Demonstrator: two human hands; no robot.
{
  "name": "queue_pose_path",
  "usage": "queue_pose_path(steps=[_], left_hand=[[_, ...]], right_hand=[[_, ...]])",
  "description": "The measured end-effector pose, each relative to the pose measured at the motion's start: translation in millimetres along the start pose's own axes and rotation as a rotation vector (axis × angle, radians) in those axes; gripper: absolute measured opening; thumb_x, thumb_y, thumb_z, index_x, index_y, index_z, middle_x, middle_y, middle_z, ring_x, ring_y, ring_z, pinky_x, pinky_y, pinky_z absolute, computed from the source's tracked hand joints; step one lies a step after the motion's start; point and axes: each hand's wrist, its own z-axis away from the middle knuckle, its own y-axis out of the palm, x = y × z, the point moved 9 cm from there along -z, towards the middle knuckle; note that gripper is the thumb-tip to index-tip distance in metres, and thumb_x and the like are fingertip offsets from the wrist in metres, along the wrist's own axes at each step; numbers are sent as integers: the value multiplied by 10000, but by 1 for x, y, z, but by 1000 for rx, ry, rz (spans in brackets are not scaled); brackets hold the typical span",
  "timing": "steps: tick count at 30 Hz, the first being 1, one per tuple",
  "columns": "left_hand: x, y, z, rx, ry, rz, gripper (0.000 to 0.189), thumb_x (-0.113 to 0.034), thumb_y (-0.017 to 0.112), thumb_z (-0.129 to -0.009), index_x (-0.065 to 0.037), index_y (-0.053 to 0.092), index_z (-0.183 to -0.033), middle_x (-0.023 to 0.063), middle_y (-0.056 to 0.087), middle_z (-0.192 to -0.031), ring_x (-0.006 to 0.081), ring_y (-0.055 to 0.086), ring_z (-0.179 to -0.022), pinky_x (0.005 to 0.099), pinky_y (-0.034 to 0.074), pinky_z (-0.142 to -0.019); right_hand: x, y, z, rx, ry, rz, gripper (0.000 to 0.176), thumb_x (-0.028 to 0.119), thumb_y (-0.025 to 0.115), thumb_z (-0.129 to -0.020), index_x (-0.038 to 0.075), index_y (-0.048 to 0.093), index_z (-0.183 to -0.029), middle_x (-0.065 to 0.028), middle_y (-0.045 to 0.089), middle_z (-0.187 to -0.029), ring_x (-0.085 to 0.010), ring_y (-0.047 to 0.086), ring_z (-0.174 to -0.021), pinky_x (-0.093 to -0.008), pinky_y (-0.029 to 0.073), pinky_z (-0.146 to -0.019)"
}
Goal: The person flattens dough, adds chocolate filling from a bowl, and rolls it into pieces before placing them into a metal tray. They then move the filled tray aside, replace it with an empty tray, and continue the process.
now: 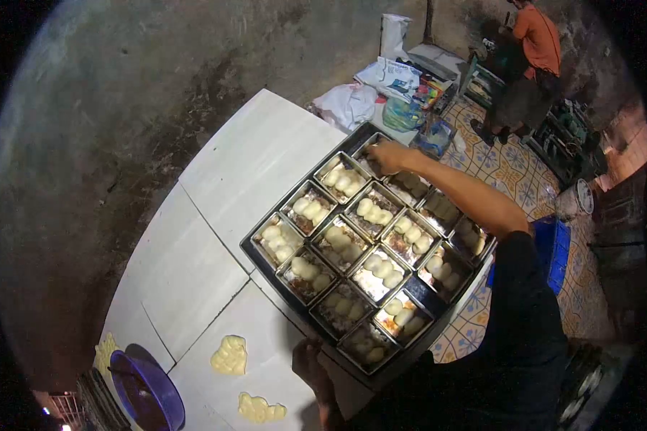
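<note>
Head view showed your right hand (389,156), the nearer one, down in the corner tin (364,164) at the tray's (284,286) far end, its fingers too hidden to tell whether they held anything; your left hand (313,368), grip also unclear, was beside the near edge. That tin lay beneath your right fingers, its long axis seemingly slanting upper left to lower right, like the adjacent dough row (341,181).
</note>
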Motion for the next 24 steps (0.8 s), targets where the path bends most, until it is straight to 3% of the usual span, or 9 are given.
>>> queue_pose_path(steps=[1,5,10,12,13,16,17,21,24], left_hand=[[-4,1,-3,13,32,35,179,-88,500,-882,38,628,-892,113,633,-841,203,604,-775,324,506,-691],[4,-4,-7,-43,116,-33,155,-91,530,-868,23,633,-893,102,631,-828,210,604,-767,323,499,-690],[12,-13,1,-161,-149,258,149,-144,590,-850,-9,651,-855,92,643,-812,220,606,-737,320,480,-655],[11,-15,0,-126,-130,200,154,-99,546,-875,26,623,-920,112,634,-855,213,616,-795,332,518,-714],[10,-15,-1,-104,-119,174,161,-77,524,-888,43,609,-953,121,629,-877,210,621,-823,338,536,-744],[22,-12,-4,-83,-87,185,155,-65,524,-878,44,611,-945,117,629,-873,207,620,-825,338,537,-750],[20,-11,-3,-75,-83,189,153,-59,523,-874,44,612,-943,115,629,-872,206,620,-825,339,537,-752],[0,-12,-4,-84,-129,181,157,-49,522,-866,45,609,-957,113,629,-879,205,617,-826,340,537,-763],[15,-14,3,-60,-109,229,161,-53,525,-869,43,609,-967,112,630,-881,202,615,-833,340,537,-764]], right_hand=[[-6,3,-5,43,35,-116,467,160,686,-662,15,560,-1087,-223,624,-1035,-345,597,-1006,-421,494,-802],[0,-18,-1,-82,-366,-580,596,164,715,-647,38,536,-1201,-162,605,-1119,-242,568,-1046,-357,454,-890],[-8,-8,4,-120,-279,-341,663,172,719,-636,39,508,-1250,-193,602,-1124,-336,576,-1037,-398,445,-929],[-1,-17,11,-98,-269,-377,677,195,722,-649,40,497,-1268,-198,608,-1106,-340,583,-1015,-403,444,-929],[-6,-9,13,76,-88,-456,710,203,730,-649,43,476,-1293,-205,606,-1109,-355,590,-992,-415,463,-897],[7,-12,10,-10,-183,-373,692,201,727,-644,46,484,-1273,-198,621,-1081,-354,599,-976,-423,484,-842],[5,-7,3,-276,-355,-188,620,168,711,-626,40,530,-1205,-201,621,-1068,-348,611,-938,-418,493,-790],[-5,-7,-9,-243,-238,-229,519,105,676,-593,9,584,-1095,-237,590,-1098,-365,603,-934,-409,486,-803],[-23,13,-9,-196,-130,-255,589,156,722,-631,18,524,-1168,-232,599,-1096,-381,594,-977,-418,481,-828]])
